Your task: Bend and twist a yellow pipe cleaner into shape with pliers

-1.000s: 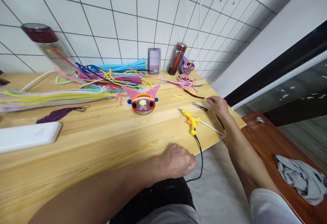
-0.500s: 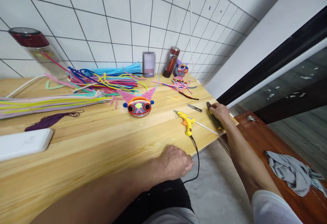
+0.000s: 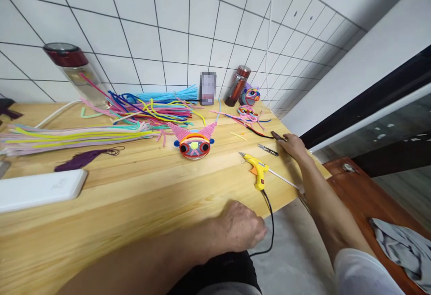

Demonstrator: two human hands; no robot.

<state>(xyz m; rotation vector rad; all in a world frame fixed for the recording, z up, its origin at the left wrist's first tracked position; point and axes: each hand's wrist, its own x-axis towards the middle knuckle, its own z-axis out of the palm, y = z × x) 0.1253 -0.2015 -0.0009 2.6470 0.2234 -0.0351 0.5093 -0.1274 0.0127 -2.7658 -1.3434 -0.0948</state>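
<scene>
My right hand (image 3: pixel 295 147) is closed around a pair of dark-handled pliers (image 3: pixel 278 136) at the table's right end. The jaws point away to the left, while palm and forearm hide most of the handles. Left of that hand lie small thread snips (image 3: pixel 268 150). A yellow hot glue gun (image 3: pixel 258 171) lies nearer me, a white glue stick (image 3: pixel 284 179) poking from its back. My left hand (image 3: pixel 244 225) rests as a loose fist at the front edge, its fingertips hidden. Mid-table stands a mask-like ornament (image 3: pixel 194 147) with pink pipe-cleaner ears.
Bundles of coloured pipe cleaners (image 3: pixel 155 108) cover the back left. A purple tassel (image 3: pixel 81 158) and a white power bank (image 3: pixel 43 190) lie left. Along the wall stand a clear bottle (image 3: pixel 79 70), a phone (image 3: pixel 208 89), a red-brown flask (image 3: pixel 237 86) and another ornament (image 3: pixel 249 95).
My right hand has shifted slightly away from me with the pliers, whose handles are now mostly covered. My left hand stays put. The whole view has swung a little left.
</scene>
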